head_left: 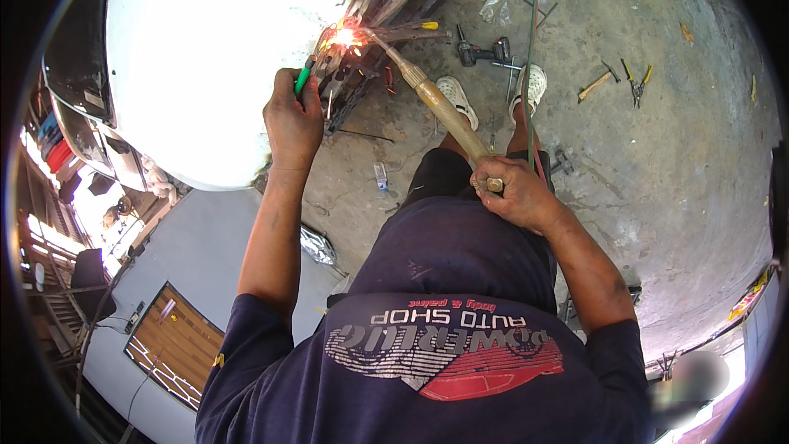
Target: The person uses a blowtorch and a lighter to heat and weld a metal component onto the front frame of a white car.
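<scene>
Your right hand [514,189] clenches the long, rigid gas torch [436,103] by its brass handle, flame at the white car panel's [205,57] edge, while your left hand [292,119] pinches a thin green-handled tool [303,80].

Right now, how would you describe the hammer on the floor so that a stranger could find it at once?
Start from the person's two white shoes on the grey concrete floor, then look to their right, past the green hose. The hammer lies there flat, a short tool with a pale wooden handle. The pliers beside it have yellow grips and two legs, while the hammer has one plain wooden shaft.
</scene>
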A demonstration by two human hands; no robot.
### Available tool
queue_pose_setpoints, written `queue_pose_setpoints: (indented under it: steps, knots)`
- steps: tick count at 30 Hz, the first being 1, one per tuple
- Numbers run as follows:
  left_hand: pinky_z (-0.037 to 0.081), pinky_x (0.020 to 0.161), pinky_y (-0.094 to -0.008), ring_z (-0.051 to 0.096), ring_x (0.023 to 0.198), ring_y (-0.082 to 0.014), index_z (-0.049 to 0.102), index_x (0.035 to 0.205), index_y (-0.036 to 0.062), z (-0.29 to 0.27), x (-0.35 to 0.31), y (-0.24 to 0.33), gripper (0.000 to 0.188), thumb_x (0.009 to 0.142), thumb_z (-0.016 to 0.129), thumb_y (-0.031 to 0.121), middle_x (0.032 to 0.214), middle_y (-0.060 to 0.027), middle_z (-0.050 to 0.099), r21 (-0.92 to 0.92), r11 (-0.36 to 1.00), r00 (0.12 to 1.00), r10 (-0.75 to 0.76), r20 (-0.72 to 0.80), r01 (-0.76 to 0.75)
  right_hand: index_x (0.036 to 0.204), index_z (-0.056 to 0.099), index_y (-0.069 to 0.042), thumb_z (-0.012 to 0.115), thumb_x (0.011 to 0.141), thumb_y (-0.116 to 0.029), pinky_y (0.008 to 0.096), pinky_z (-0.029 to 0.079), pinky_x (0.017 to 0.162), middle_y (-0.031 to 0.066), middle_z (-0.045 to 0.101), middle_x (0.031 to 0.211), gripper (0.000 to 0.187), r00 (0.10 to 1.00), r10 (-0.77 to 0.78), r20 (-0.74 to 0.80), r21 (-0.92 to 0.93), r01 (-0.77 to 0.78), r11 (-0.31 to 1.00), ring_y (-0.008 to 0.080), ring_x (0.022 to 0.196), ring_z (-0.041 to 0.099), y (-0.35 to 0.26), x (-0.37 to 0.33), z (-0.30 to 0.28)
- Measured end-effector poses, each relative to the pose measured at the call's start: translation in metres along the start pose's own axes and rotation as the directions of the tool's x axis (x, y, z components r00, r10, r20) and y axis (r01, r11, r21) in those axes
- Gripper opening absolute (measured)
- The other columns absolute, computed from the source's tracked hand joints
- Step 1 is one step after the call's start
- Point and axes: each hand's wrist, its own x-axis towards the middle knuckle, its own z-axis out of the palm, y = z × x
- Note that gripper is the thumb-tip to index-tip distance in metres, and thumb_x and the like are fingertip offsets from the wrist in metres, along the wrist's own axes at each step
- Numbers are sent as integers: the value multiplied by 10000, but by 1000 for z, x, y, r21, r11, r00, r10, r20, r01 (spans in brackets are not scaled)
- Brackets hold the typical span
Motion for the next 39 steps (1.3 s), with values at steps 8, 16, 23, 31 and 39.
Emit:
queue_pose_setpoints:
  steps: [8,16,23,31,39]
  knots:
    - [546,660,-333,708,719,-170,655,1375,26,-19,-23,8,282,1112,664,125,832,-97,732,-277,944,984,-166,70,179,1101,708,-57,787,909,1,416,602,954,112,747,1124,215,994,-107,-21,-136,103,985,317,1048,770,-8,-8,-6]
    - [588,712,-323,672,909,-153,502,1662,130,-40,-139,19,550,1127,520,6,1046,-48,645,-653,189,637,-527,563,733,1052,673,-88,791,890,-62,456,595,935,108,717,1109,202,952,-133,276,-236,201,951,360,1052,750,-65,-5,-42]
    - [608,1136,-550,724,1214,-305,530,1542,42,-17,-182,7,489,1056,524,-17,1307,-139,703,-746,-478,594,-457,663,464,1116,653,-118,772,909,-163,526,567,919,142,670,1101,243,809,-132,573,-366,396,842,398,1077,715,-107,56,6]
    - [595,1128,-618,699,1191,-339,602,1313,26,-5,-196,-9,396,1139,682,374,1260,-127,650,-832,-523,609,-604,514,185,1174,642,-90,809,900,-207,556,561,944,209,689,1117,342,699,-18,715,-406,435,804,437,1116,715,-124,91,70]
    - [637,1029,-642,713,1061,-328,593,1257,39,6,-229,-47,449,1114,720,445,1167,-108,608,-852,-501,433,-742,512,150,1634,510,-96,893,887,-306,467,542,1155,274,598,1563,866,635,-87,767,-215,384,898,419,1372,664,-111,109,81]
